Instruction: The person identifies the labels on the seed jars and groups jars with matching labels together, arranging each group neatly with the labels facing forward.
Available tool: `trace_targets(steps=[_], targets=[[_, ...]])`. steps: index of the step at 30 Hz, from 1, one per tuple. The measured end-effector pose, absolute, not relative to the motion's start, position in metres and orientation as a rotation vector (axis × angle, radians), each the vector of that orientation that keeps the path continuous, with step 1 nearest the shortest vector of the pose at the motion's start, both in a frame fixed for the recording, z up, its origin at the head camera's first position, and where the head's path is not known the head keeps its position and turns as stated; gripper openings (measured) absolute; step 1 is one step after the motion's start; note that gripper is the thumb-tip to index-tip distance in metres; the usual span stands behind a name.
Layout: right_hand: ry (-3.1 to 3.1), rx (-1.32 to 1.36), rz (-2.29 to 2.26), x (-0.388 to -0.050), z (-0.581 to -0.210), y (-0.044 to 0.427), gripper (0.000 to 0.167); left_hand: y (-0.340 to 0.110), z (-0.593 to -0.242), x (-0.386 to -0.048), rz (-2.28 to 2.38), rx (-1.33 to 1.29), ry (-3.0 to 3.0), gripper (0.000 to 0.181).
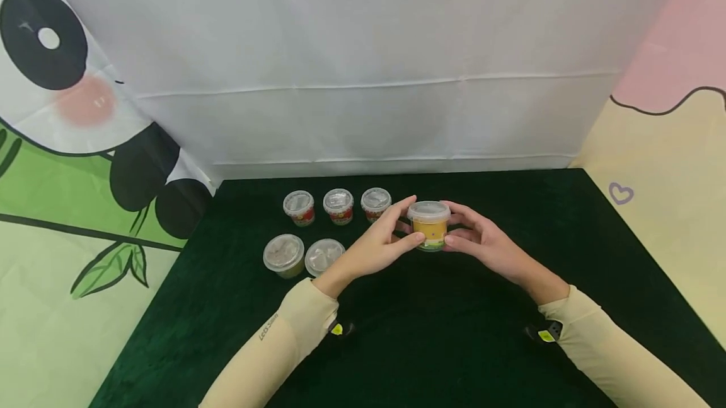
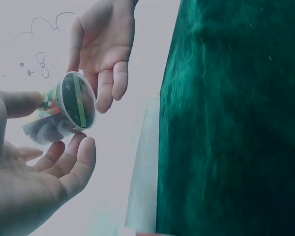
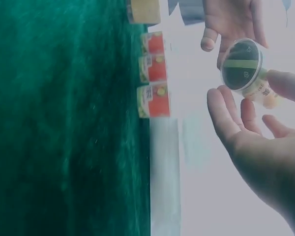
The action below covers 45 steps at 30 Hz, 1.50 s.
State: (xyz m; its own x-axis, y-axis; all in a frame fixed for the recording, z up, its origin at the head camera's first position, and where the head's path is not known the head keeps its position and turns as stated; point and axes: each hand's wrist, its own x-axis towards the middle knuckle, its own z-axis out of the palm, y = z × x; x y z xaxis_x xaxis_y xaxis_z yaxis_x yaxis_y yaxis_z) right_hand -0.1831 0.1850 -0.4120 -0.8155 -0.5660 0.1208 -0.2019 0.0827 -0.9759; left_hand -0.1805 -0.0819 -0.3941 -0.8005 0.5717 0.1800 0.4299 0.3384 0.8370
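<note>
Between both hands, a small lidded plastic tub (image 1: pixel 430 231) with a yellow label and a green band near its base is held above the dark green cloth. My left hand (image 1: pixel 377 247) holds its left side, thumb on the front and fingers behind. From the other side my right hand (image 1: pixel 496 247) grips it the same way. In the left wrist view the tub (image 2: pixel 78 101) looks tilted, its round clear base or lid facing the camera. The right wrist view shows the right thumb against the tub (image 3: pixel 242 64), with the fingers spread below it.
At the back left stand three small red-labelled cups, the left one (image 1: pixel 299 207), the middle one (image 1: pixel 338 206) and the right one (image 1: pixel 375 202), partly behind my left hand. Two wider lidded tubs stand in front: one (image 1: pixel 283 255), another (image 1: pixel 324 256) partly covered by the left arm. A white cloth wall (image 1: pixel 363 124) rises behind.
</note>
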Motion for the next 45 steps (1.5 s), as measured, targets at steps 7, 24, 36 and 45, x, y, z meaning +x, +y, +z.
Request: trace_targets(steps=[7, 24, 36, 45], targets=[[2.048, -0.759, -1.784, -0.189, -0.409, 0.168, 0.065, -0.104, -0.393, -0.179, 1.476, 0.832, 2.485, 0.066], [1.957, -0.662, -1.787, -0.193, -0.407, 0.158, 0.067, -0.105, -0.399, -0.183, 1.500, 0.791, 2.469, 0.065], [1.945, -0.658, -1.799, -0.195, -0.408, 0.155, 0.067, -0.107, -0.397, -0.182, 1.489, 0.758, 2.466, 0.064], [1.943, -0.707, -1.801, -0.191, -0.413, 0.150, 0.065, -0.111, -0.402, -0.179, 1.531, 0.718, 2.435, 0.065]])
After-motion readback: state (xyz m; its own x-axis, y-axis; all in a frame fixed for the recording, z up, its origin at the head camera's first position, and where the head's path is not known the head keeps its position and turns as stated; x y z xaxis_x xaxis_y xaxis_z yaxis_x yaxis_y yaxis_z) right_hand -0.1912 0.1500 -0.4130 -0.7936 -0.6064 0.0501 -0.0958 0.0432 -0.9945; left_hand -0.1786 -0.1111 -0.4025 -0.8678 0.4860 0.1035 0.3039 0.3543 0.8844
